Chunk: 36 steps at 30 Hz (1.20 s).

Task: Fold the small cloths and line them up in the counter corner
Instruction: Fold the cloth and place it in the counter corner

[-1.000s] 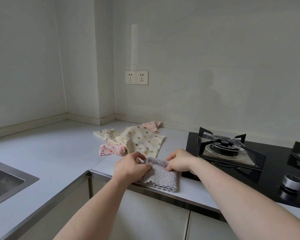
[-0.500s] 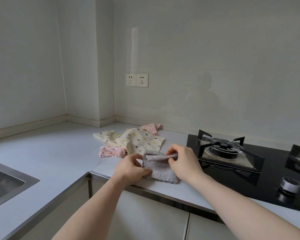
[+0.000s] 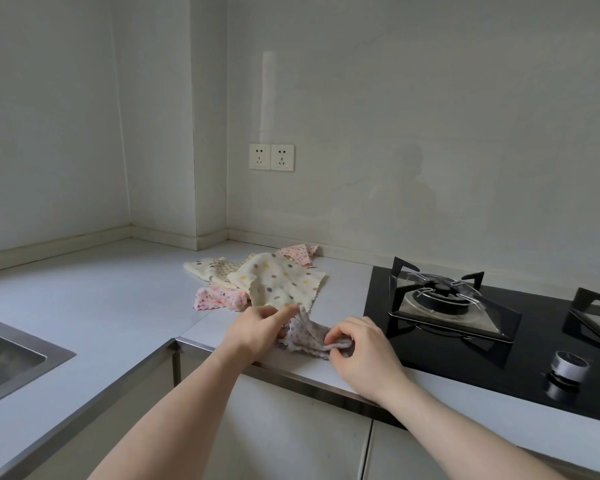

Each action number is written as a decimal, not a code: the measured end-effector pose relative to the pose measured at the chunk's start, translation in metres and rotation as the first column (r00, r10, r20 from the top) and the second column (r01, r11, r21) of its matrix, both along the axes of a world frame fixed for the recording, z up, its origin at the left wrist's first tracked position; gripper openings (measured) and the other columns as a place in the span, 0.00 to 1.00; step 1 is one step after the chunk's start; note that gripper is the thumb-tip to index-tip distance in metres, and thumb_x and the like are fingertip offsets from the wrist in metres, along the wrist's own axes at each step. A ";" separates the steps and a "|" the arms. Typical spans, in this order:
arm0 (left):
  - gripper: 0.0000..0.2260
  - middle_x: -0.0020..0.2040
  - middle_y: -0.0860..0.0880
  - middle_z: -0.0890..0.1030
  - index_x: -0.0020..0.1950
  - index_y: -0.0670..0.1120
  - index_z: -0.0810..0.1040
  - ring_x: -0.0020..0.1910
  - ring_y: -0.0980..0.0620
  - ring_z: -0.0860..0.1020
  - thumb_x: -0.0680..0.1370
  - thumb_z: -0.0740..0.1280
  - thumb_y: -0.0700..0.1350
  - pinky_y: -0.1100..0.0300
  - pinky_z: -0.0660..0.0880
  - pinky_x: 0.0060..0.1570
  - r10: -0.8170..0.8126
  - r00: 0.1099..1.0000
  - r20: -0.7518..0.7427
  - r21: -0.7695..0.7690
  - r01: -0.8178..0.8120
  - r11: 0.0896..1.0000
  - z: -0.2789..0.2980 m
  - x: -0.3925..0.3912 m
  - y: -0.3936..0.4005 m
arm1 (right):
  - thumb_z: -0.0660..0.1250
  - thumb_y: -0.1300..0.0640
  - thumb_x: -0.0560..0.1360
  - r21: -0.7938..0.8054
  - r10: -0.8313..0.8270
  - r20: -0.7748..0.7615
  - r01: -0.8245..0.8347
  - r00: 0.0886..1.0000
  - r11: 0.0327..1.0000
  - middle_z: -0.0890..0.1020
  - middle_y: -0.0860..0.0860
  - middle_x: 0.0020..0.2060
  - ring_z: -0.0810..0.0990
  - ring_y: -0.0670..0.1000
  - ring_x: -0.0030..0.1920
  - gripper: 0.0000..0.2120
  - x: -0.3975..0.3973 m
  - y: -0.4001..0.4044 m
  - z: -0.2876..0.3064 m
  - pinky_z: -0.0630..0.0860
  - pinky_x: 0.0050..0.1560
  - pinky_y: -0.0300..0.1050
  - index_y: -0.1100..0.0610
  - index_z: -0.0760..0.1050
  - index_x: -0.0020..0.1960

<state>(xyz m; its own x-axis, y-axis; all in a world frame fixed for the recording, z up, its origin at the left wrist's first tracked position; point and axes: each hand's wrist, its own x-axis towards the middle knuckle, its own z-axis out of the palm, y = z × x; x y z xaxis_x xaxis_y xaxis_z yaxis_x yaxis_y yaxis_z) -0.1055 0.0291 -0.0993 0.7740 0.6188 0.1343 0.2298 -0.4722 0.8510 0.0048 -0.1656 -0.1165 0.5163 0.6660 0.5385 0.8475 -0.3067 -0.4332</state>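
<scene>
1. Small grey-lilac dotted cloth w/ scalloped edge [image 3: 307,336]: bunched, partly folded, near front edge of white worktop [image 3: 94,299], held btwn both hands.
2. Cream polka-dot cloth [image 3: 278,282]: spread loose, top of pile behind.
3. Pink floral cloth [image 3: 219,299]: crumpled, at pile's left front.
4. Cream checked cloth [image 3: 207,266] & pink dotted cloth [image 3: 298,252]: partly under pile.

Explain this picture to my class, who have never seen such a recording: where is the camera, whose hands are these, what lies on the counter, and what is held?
No machine here: a person wears the camera on the head, looking down at both bare hands. The left hand and right hand each grip an end of a small grey dotted cloth at the counter's front edge. Behind it lies an unfolded heap: a cream spotted cloth and pink flowered cloths. A gas hob sits on the right, a sink on the left.
</scene>
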 end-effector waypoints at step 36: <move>0.10 0.31 0.53 0.81 0.41 0.48 0.79 0.30 0.53 0.74 0.65 0.73 0.52 0.58 0.68 0.37 -0.039 0.999 0.009 -0.049 0.040 0.998 -0.004 -0.007 0.002 | 0.60 0.44 0.79 -0.216 -0.138 -0.005 0.133 0.990 0.967 0.77 0.40 0.52 0.72 0.47 0.57 0.06 -0.005 -0.003 0.006 0.67 0.63 0.48 0.44 0.66 0.53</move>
<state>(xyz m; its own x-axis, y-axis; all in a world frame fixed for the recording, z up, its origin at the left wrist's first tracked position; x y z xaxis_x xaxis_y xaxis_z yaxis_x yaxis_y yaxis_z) -0.1128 0.0307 -0.1032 0.7971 0.5938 0.1102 0.2053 -0.4379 0.8753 -0.0005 -0.1687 -0.1106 0.6186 0.6879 0.3796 0.7837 -0.5057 -0.3607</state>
